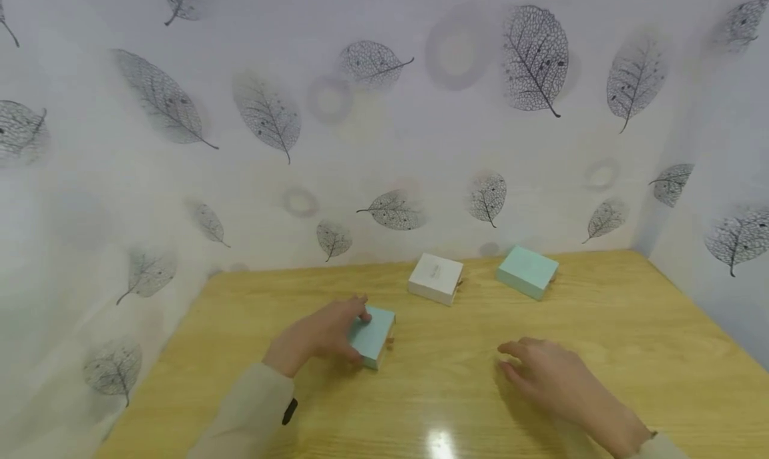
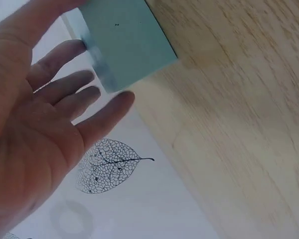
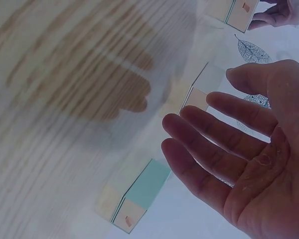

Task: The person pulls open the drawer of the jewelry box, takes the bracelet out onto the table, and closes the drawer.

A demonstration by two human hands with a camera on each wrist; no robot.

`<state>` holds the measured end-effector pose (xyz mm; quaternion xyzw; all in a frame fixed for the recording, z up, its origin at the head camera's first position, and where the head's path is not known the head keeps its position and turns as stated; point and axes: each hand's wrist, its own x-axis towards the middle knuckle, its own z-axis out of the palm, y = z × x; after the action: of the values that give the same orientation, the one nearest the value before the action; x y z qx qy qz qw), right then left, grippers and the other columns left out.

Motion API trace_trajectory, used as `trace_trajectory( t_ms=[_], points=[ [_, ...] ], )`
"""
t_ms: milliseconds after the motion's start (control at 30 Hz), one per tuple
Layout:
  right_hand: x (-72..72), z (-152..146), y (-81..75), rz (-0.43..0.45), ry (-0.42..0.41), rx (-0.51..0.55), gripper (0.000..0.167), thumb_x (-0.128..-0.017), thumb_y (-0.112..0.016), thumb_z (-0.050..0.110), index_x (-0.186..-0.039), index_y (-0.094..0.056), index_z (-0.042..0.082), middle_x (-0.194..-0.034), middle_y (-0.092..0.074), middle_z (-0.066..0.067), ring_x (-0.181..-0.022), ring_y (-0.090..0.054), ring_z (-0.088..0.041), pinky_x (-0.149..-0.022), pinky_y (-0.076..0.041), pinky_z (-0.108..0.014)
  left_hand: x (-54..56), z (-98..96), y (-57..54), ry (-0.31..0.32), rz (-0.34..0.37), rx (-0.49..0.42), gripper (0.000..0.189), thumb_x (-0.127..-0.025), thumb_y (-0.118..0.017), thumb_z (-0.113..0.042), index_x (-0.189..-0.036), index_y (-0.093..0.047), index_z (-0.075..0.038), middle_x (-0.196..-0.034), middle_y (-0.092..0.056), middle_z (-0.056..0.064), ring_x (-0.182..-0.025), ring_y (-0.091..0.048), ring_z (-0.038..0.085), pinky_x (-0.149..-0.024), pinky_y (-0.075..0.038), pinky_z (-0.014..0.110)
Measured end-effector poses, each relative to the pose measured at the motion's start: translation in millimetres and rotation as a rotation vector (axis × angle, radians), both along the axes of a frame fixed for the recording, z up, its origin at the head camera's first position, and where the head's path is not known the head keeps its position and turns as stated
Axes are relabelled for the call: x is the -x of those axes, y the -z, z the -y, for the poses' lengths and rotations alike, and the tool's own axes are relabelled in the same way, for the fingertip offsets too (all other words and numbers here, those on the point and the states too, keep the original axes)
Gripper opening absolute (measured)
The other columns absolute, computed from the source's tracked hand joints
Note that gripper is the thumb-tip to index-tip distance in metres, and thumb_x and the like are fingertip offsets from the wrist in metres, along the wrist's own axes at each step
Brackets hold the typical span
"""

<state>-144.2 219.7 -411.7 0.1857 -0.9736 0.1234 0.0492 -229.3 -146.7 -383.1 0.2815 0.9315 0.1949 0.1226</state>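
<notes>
My left hand (image 1: 327, 329) grips a small light-blue box (image 1: 376, 335) left of the table's middle, thumb at the near side and fingers at the far side. A small tab sticks out of the box's right end. From the left wrist, the blue-green box (image 2: 132, 42) shows a flat face with a tiny dark mark, beside the fingers. Over the right part of the table my right hand (image 1: 549, 375) holds nothing, its fingers loosely extended. In the right wrist view the right palm (image 3: 261, 169) is turned to the camera, fingers apart from any box.
A white box (image 1: 435, 277) with faint print lies near the back wall. Right of it lies a mint-green box (image 1: 529, 271) with a tab on its right side. Walls with a leaf pattern (image 1: 537, 59) border the wooden table (image 1: 444, 385) at the back and sides.
</notes>
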Motion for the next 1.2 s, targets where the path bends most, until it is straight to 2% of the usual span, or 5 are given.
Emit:
trace_trajectory(
  t_ms=[233, 500, 667, 900, 1200],
  points=[
    [-4.4, 3, 6.8, -0.014, 0.000, 0.012, 0.021, -0.090, -0.076, 0.027, -0.107, -0.076, 0.015, -0.092, -0.076, 0.003, -0.076, -0.070, -0.013, -0.064, -0.059, -0.031, -1.1, -4.7, 5.1, 0.006, 0.009, 0.018, 0.067, -0.066, -0.096, -0.026, -0.118, -0.065, 0.001, -0.145, -0.053, 0.024, -0.126, -0.057, 0.036, -0.109, -0.050, 0.049],
    [-7.0, 8, 8.9, -0.068, -0.002, 0.007, 0.019, -0.090, -0.077, 0.026, -0.106, -0.077, 0.016, -0.094, -0.077, 0.003, -0.077, -0.071, -0.013, -0.064, -0.060, -0.032, -7.6, -5.4, 8.3, 0.024, -0.010, 0.046, 0.068, -0.066, -0.096, -0.042, -0.114, -0.065, -0.005, -0.130, -0.055, 0.010, -0.109, -0.057, 0.018, -0.100, -0.055, 0.042],
    [-3.5, 9, 8.2, -0.082, -0.011, 0.014, 0.018, -0.090, -0.076, 0.025, -0.106, -0.077, 0.016, -0.095, -0.077, 0.003, -0.078, -0.072, -0.014, -0.065, -0.060, -0.033, -14.4, -7.9, 6.0, 0.032, 0.018, 0.050, 0.072, -0.066, -0.094, -0.049, -0.116, -0.064, -0.008, -0.127, -0.053, 0.007, -0.108, -0.054, 0.016, -0.100, -0.055, 0.040],
    [2.2, 13, 7.7, -0.063, -0.022, 0.033, 0.019, -0.091, -0.075, 0.025, -0.107, -0.077, 0.015, -0.096, -0.078, 0.003, -0.079, -0.072, -0.012, -0.066, -0.060, -0.030, -21.8, -6.9, 1.5, 0.047, 0.015, 0.022, 0.074, -0.068, -0.094, -0.042, -0.128, -0.063, -0.011, -0.131, -0.055, 0.008, -0.114, -0.056, 0.020, -0.105, -0.053, 0.045],
    [15.7, 28, 2.8, -0.047, -0.132, 0.136, 0.018, -0.093, -0.073, 0.020, -0.108, -0.076, 0.010, -0.097, -0.078, 0.000, -0.077, -0.069, -0.006, -0.066, -0.057, -0.024, -22.3, -14.3, 5.5, 0.062, -0.003, -0.008, 0.076, -0.069, -0.093, -0.045, -0.133, -0.067, -0.016, -0.127, -0.056, 0.004, -0.114, -0.058, 0.018, -0.106, -0.053, 0.041]
  ],
)
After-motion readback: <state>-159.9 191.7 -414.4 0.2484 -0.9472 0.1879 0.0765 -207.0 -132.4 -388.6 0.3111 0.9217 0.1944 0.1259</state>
